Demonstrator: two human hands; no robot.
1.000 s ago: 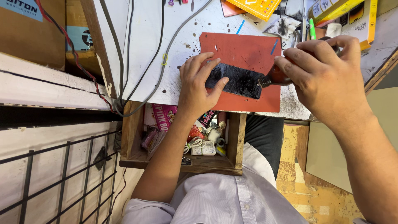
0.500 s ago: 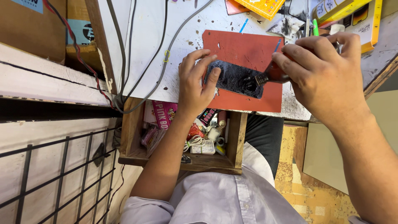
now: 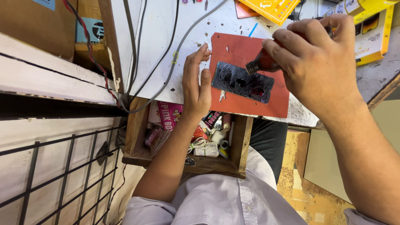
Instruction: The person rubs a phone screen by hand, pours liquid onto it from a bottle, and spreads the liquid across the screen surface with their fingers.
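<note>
A dark phone [image 3: 243,82] lies flat on a red mat [image 3: 271,104] at the near edge of the white workbench [image 3: 158,46], its glossy face wet with a small red blot towards one end. The right hand [image 3: 318,62] hovers just above it, fingers closed around a small reddish-brown bottle [image 3: 262,62] tilted so its dark nozzle points down at the phone's top edge. The left hand [image 3: 196,81] rests beside the phone on the bench, fingers loosely together and stretched out, gripping nothing, its forefinger side just touching the mat's edge. Grey and black cables [image 3: 171,58] run across the bench past that hand. Below the bench an open wooden drawer [image 3: 137,137] holds a pink packet, small rolls and odd bits. Yellow boxes [image 3: 366,25] sit at the far corner.
</note>
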